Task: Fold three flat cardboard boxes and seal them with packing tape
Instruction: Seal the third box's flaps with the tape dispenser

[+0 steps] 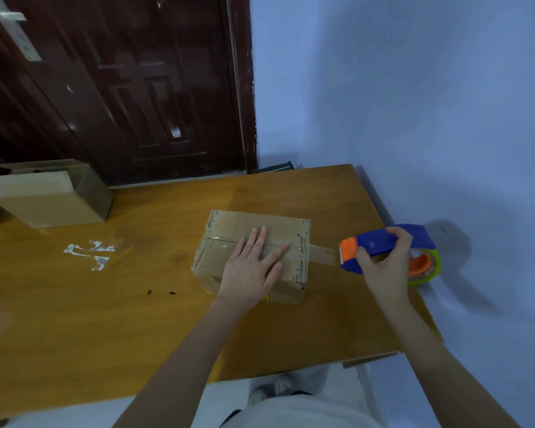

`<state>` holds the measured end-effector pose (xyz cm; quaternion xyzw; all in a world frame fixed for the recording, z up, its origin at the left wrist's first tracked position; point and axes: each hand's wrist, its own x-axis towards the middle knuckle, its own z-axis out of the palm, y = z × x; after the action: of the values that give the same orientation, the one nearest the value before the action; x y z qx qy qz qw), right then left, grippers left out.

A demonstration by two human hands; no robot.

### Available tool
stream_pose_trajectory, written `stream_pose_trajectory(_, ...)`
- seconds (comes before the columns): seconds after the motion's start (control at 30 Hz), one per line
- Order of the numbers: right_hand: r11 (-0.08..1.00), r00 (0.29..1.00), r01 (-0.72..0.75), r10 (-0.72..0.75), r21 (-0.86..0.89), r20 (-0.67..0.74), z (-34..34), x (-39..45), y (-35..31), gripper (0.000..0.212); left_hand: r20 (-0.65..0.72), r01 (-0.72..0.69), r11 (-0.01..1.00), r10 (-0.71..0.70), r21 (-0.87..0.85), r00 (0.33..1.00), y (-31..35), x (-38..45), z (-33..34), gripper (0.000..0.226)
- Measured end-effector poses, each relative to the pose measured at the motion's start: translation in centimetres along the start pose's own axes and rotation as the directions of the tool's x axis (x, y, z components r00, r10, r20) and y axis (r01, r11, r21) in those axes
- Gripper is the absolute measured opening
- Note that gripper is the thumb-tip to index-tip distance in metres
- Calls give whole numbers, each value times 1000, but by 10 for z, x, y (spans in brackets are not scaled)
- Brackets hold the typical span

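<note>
A small folded cardboard box (229, 225) sits on the wooden table (105, 304), right of centre. My left hand (254, 267) lies flat on its top with straight fingers, pressing on a strip of clear tape. My right hand (383, 261) grips a blue and orange tape dispenser (414, 239) just right of the box. A short length of tape (322, 254) stretches from the box's right edge to the dispenser's orange mouth. A larger cardboard box (50, 196) stands at the table's far left.
Scraps of clear tape (90, 251) lie on the table left of the small box. The table's right edge runs along a blue wall (414, 118). A dark wooden door (121, 88) stands behind the table.
</note>
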<state>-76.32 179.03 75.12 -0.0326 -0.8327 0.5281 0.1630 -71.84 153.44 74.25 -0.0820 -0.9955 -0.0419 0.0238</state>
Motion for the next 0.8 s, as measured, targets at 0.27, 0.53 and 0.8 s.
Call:
stream_pose_trajectory(0.27, 985, 986, 55, -28, -162, 166, 26, 0, 6, 57, -21, 39, 999, -39, 3, 999, 1, -3, 0, 57)
stream_pose_trajectory(0.53, 990, 963, 95, -64, -107, 263, 65, -4, 0, 58, -17, 119, 993, -119, -7, 993, -2, -11, -3, 63)
stream_pose_trajectory(0.8, 978, 936, 171, -125, -117, 329, 69, 5, 1, 58, -39, -23, 999, 22, -30, 999, 19, 0, -16, 61)
